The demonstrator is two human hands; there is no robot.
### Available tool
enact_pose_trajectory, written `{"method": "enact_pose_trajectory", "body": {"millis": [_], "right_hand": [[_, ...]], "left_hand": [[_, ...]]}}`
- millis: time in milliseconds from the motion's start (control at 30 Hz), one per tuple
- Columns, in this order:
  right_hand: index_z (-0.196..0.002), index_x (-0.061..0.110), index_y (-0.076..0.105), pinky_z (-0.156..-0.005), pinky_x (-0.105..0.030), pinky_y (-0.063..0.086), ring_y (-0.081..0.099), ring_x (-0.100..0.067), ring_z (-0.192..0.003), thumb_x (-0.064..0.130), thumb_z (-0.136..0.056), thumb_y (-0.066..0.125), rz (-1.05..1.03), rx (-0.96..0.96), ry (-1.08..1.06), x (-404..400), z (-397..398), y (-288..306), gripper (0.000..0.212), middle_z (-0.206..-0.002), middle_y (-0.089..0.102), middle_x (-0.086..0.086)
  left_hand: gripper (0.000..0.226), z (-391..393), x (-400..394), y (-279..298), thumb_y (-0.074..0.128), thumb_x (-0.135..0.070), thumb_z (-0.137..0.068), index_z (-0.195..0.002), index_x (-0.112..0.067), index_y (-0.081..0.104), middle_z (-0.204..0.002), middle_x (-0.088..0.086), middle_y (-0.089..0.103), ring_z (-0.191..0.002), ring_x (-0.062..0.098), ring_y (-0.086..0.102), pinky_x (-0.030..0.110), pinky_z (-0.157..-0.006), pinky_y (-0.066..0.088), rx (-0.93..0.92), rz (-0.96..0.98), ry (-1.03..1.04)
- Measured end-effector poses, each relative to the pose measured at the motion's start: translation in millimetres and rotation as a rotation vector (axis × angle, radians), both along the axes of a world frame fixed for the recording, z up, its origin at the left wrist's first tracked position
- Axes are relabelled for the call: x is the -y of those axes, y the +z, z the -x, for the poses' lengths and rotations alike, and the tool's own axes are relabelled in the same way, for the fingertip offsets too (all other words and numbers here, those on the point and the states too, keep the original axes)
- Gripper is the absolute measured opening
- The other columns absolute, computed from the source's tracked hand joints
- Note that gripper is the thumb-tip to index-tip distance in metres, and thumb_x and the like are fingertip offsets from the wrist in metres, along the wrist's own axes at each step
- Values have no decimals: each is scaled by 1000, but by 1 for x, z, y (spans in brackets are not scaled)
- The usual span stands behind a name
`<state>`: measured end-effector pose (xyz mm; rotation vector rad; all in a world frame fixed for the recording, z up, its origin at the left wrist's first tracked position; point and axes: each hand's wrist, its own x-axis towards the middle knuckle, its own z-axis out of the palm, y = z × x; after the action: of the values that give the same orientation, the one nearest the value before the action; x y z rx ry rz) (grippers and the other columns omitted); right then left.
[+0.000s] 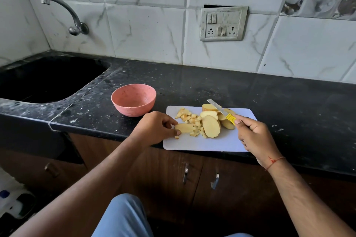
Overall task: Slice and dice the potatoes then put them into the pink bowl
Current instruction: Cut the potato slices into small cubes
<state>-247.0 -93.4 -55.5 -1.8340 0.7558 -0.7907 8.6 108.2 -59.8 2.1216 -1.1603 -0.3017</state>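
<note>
Thumb and fingertips of the left hand (154, 127) pinch a flat potato slice (184, 127) near the left edge of a white cutting board (204, 143). The right hand (254, 136) curls around a yellow-handled knife (221, 110), its blade raised over a cluster of slices (211, 126) toward the board's far right corner. A heap of diced potato (189, 118) lies between slice and cluster. The pink bowl (133, 100) stands just beside the board's far left corner on a black counter (192, 82), a sink (48, 79) at the counter's left end.
</note>
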Motion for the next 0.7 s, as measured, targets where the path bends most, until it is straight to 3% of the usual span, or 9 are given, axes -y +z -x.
{"method": "enact_pose_trajectory", "body": {"millis": [100, 233, 500, 700], "right_hand": [[-124, 36, 73, -45, -25, 29, 29, -12, -54, 24, -107, 56, -7, 0, -6, -1, 1, 0, 26, -65, 35, 0], [-124, 37, 72, -45, -23, 30, 30, -10, -54, 24, -107, 56, -3, -4, -9, -2, 1, 1, 27, -64, 37, 0], [-124, 39, 70, -44, -24, 28, 29, -10, -52, 23, -108, 55, -55, 35, 1, -2, 4, 3, 28, -62, 36, 5], [-124, 40, 69, -43, -24, 27, 29, -10, -53, 23, -107, 56, -51, 40, -8, -2, 3, 3, 27, -63, 37, 3]], "left_hand": [[34, 3, 10, 2, 92, -45, -80, -110, -33, 83, -79, -15, 76, -76, 8, 69, 24, -62, 53, 25, -19, -13], [35, 5, 20, 2, 91, -50, -79, -110, -34, 83, -80, -17, 76, -82, 7, 71, 36, -79, 61, 58, -31, -9], [39, -1, 14, 17, 80, -62, -84, -114, -37, 82, -88, -25, 74, -81, -7, 67, 8, -61, 45, 165, -47, -109], [31, -15, -16, 37, 91, -52, -75, -103, -41, 84, -93, -24, 77, -83, -3, 70, 13, -68, 54, 88, -237, -311]]}}
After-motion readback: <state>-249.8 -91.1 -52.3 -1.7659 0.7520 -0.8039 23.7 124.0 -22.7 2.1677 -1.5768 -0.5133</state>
